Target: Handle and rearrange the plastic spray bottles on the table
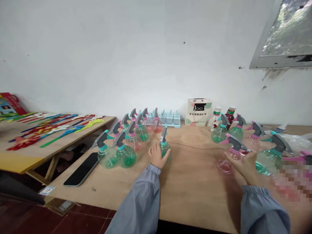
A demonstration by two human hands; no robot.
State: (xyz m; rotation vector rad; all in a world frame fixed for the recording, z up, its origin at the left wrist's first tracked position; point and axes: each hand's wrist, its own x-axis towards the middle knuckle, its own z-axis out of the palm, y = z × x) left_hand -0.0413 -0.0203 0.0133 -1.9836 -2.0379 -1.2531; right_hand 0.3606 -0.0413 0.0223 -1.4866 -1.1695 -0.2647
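Observation:
My left hand [158,156] is closed around the body of a clear spray bottle with a teal collar and green liquid [165,148], upright at the table's middle. To the right, my right hand [245,165] grips a spray bottle with a pink nozzle and collar [225,165]; part of its body is behind the fingers. Left of my left hand stands a group of similar bottles, among them a green-filled one [126,156]. Beside my right hand is a large teal-collared bottle [266,159].
A black phone [81,169] lies at the table's left edge. Along the wall stand a light-blue popsicle mould [173,119], a paper bag [198,113] and two capped bottles, one dark red [229,117]. Colourful flower-shaped sticks [55,134] cover another table at left.

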